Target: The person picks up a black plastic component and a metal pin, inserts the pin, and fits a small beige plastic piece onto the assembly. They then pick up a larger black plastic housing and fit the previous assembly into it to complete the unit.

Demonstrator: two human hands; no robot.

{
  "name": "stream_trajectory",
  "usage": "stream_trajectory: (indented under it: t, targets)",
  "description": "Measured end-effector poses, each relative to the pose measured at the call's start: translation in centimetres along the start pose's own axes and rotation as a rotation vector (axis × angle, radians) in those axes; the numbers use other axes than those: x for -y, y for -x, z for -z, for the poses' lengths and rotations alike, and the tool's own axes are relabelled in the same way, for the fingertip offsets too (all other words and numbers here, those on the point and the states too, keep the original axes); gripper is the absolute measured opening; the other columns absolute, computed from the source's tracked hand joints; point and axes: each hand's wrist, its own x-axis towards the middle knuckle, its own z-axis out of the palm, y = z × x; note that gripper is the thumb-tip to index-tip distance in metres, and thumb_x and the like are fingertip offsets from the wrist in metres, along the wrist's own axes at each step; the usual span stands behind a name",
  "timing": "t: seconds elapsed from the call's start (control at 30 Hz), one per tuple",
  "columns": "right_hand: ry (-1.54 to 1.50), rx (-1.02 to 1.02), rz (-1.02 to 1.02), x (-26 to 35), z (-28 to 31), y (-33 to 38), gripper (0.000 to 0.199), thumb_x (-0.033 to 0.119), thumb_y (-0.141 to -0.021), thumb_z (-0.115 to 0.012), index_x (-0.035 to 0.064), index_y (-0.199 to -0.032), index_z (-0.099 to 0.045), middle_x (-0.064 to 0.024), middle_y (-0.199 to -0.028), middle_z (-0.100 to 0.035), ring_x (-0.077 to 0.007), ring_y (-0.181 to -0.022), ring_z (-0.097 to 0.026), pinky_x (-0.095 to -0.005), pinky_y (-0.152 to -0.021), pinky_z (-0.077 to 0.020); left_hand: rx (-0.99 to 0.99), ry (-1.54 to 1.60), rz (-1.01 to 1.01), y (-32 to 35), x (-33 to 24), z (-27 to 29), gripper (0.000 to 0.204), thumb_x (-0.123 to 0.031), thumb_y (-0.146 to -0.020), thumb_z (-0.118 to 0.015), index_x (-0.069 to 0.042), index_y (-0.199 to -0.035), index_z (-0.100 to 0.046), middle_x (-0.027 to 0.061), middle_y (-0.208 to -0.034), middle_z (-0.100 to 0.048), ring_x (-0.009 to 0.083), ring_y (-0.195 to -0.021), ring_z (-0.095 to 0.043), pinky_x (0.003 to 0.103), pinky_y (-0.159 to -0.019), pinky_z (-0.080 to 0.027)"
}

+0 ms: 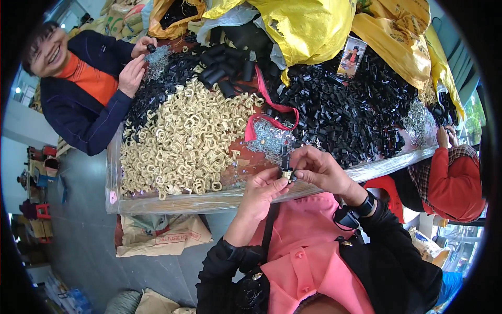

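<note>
Over the table's near edge, my left hand (258, 194) pinches a small black plastic part with a cream piece (286, 174) on it. My right hand (325, 175) grips the same part from the other side, its thumb and fingers pressed close to it. The part's black end points upward, away from me; its finer details are too small to make out. Just beyond my fingers lies a heap of small silvery metal pieces (269, 140). To the left spreads a big pile of cream ring-shaped plastic pieces (183, 138). Black plastic parts (334, 112) fill the table on the right.
A pink-red strap (261, 83) loops over the piles. Yellow plastic sacks (308, 26) and a propped phone (352, 57) stand at the back. Co-workers sit at left (86, 91) and right (455, 178). The table rim (219, 204) is plastic-wrapped; a paper sack (167, 240) lies below.
</note>
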Motion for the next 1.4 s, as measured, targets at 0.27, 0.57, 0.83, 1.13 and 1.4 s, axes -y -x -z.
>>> stream_trajectory:
  t: [0.27, 0.57, 0.83, 1.13, 1.4]
  targets:
    - [0.589, -0.24, 0.371, -1.2, -1.0, 0.8, 0.021, 0.007, -0.075, -0.062, 0.0009, -0.094, -0.056, -0.0086, -0.079, -0.056, -0.0183, -0.067, -0.056, -0.0267, -0.059, -0.0437, 0.011, 0.053, 0.056, -0.3, 1.0, -0.7, 0.025, -0.007, -0.083, -0.054, 0.001, -0.106, -0.052, 0.0091, -0.093, -0.06, 0.0165, -0.08, -0.06, 0.027, -0.07, -0.051]
    - [0.866, -0.262, 0.612, -1.4, -1.2, -0.5, 0.03, 0.012, -0.07, -0.064, 0.0024, -0.098, -0.057, -0.0084, -0.074, -0.051, -0.0235, -0.065, -0.054, -0.0309, -0.057, -0.0443, 0.057, 0.027, -0.055, -1.3, 0.3, -0.4, 0.024, -0.012, -0.087, -0.048, 0.001, -0.106, -0.051, 0.0082, -0.09, -0.059, 0.0163, -0.076, -0.06, 0.027, -0.066, -0.052]
    - [0.924, -0.147, 0.6, -0.1, 0.9, -9.0, 0.021, 0.01, -0.07, -0.061, 0.0053, -0.089, -0.057, -0.0075, -0.076, -0.052, -0.023, -0.064, -0.053, -0.0324, -0.055, -0.0437, -0.009, -0.239, -0.185, -2.7, -3.7, 3.7, 0.028, -0.016, -0.087, -0.049, 0.0, -0.11, -0.048, 0.0073, -0.094, -0.057, 0.0124, -0.076, -0.058, 0.025, -0.062, -0.05]
    - [1.855, -0.301, 0.544, -3.8, 6.7, -25.6, 0.025, 0.012, -0.071, -0.049, 0.0087, -0.094, -0.054, -0.0068, -0.092, -0.051, -0.0229, -0.084, -0.049, -0.0337, -0.072, -0.0385, -0.037, -0.122, -0.201, -1.8, -6.1, 4.7, 0.028, -0.01, -0.086, -0.047, 0.002, -0.112, -0.046, 0.0122, -0.095, -0.058, 0.0152, -0.073, -0.058, 0.022, -0.061, -0.048]
    - [1.643, -0.183, 0.609, -2.6, 5.5, -23.7, 0.028, 0.024, -0.066, -0.058, 0.0078, -0.088, -0.052, -0.0081, -0.089, -0.051, -0.0237, -0.084, -0.049, -0.0349, -0.072, -0.0378, -0.21, -0.044, -0.287, -1.0, -6.7, 6.4, 0.03, -0.009, -0.086, -0.048, 0.003, -0.113, -0.045, 0.0071, -0.087, -0.055, 0.0107, -0.066, -0.049, 0.02, -0.057, -0.04]
